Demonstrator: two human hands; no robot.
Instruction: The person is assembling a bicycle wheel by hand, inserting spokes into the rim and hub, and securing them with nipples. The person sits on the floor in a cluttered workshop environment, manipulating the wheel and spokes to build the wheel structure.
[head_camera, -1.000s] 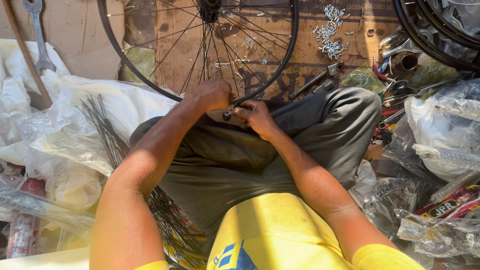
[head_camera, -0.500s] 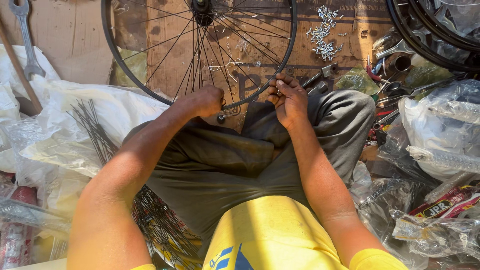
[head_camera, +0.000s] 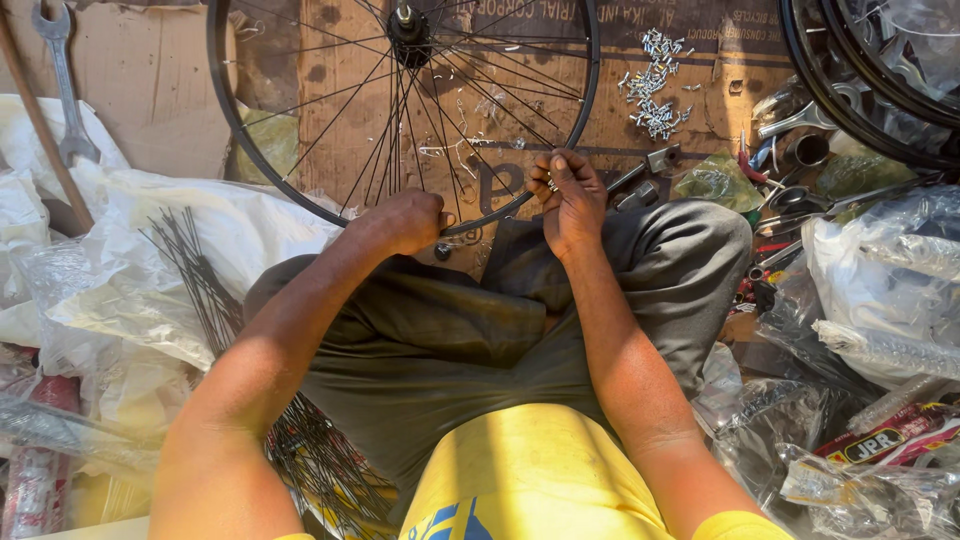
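Note:
A black bicycle wheel rim (head_camera: 255, 170) with thin spokes and a hub (head_camera: 408, 22) lies flat in front of my crossed legs. My left hand (head_camera: 405, 220) is closed over the near edge of the rim. My right hand (head_camera: 568, 195) is raised beside the rim's right side, its fingers pinched on a small metal piece, probably a spoke nipple, at a spoke's end. A heap of small silver nipples (head_camera: 655, 85) lies on the cardboard beyond my right hand.
A bundle of loose black spokes (head_camera: 200, 285) lies on white plastic sheeting at my left. A spanner (head_camera: 62, 80) rests at the far left. Tools (head_camera: 800, 150), further rims (head_camera: 850, 90) and plastic bags (head_camera: 880, 290) crowd the right side.
My right hand has lifted from the rim's near edge up and to the right, fingers now pinched together. My left hand has stayed gripping the rim. The view has tilted slightly downward.

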